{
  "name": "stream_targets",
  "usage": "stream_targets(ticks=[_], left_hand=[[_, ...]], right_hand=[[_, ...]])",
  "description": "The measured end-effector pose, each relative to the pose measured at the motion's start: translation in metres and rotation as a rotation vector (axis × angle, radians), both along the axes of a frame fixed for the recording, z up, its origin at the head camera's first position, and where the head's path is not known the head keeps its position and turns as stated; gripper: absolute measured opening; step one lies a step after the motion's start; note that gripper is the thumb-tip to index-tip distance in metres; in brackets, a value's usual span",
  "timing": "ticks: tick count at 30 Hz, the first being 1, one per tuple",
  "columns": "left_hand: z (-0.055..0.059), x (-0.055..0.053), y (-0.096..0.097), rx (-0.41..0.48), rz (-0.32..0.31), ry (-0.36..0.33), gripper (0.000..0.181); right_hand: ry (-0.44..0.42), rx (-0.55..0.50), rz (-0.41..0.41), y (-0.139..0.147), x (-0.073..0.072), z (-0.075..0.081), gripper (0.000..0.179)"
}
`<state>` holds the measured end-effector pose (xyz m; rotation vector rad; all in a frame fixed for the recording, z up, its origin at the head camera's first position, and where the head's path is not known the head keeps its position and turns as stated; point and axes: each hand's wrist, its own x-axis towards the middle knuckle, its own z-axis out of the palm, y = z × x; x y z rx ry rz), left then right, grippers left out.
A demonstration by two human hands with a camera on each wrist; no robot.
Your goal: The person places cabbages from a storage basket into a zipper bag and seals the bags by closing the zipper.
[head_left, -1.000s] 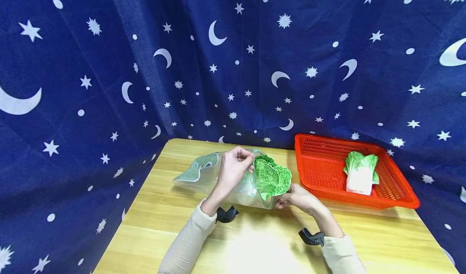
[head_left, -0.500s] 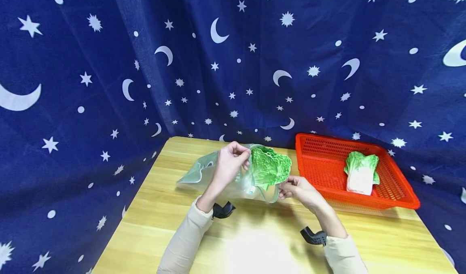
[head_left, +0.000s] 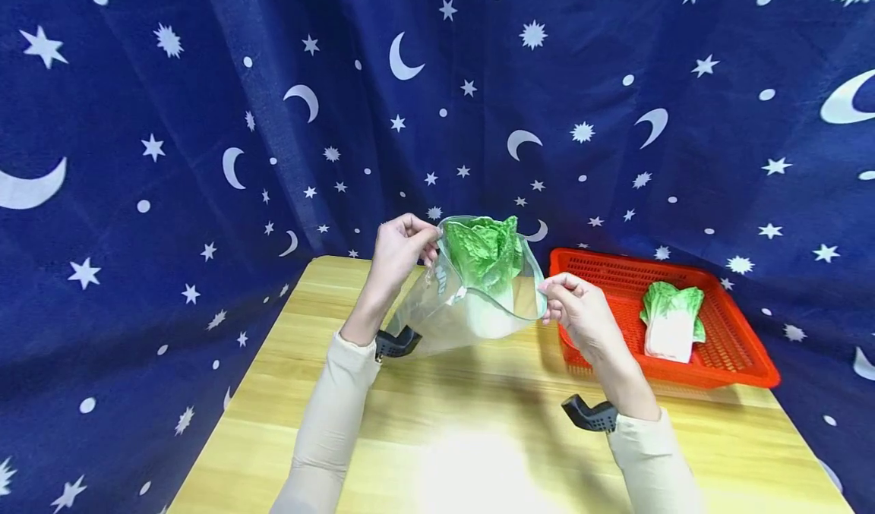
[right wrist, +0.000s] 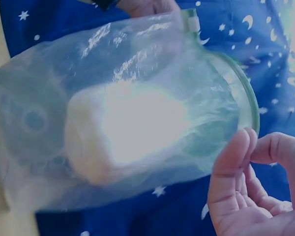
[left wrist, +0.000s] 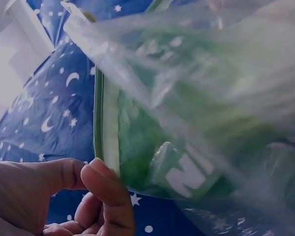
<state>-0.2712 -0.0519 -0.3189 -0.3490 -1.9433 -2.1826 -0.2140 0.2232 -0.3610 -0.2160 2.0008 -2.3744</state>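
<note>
A clear zip bag hangs tilted over the table, its mouth spread wide toward the upper right. Inside it is a napa cabbage, green leaves at the mouth and the white base lower down, blurred through the plastic in the right wrist view. My left hand pinches the left edge of the mouth between thumb and forefinger. On the opposite edge my right hand pinches the green zip rim, seen close in the right wrist view. Lettering on the bag shows in the left wrist view.
At the right stands a red perforated basket with a second napa cabbage lying in it. The wooden table ends at a dark blue curtain with moons and stars. Black wrist cameras sit on both forearms.
Both hands have lifted the bag's mouth off the table and pulled it wider, tilting bag and cabbage upright. My left hand moved up and left, my right hand up and slightly right.
</note>
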Motion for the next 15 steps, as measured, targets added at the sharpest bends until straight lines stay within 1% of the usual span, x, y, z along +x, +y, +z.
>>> stream_targets(ticks=[3, 6, 11, 15], left_hand=[[0.009, -0.006, -0.004, 0.029, -0.025, -0.012, 0.007], [0.015, -0.007, -0.007, 0.022, -0.038, -0.016, 0.009], [0.019, -0.006, -0.009, 0.021, -0.038, -0.011, 0.008], [0.021, -0.004, -0.012, 0.014, -0.023, 0.009, 0.007]], right_hand=[[0.018, -0.02, -0.026, -0.003, 0.001, 0.016, 0.016], [0.03, -0.046, -0.047, -0.006, 0.002, 0.027, 0.017], [0.05, -0.073, -0.066, -0.009, 0.003, 0.038, 0.019], [0.109, -0.119, -0.114, -0.012, 0.005, 0.045, 0.017]])
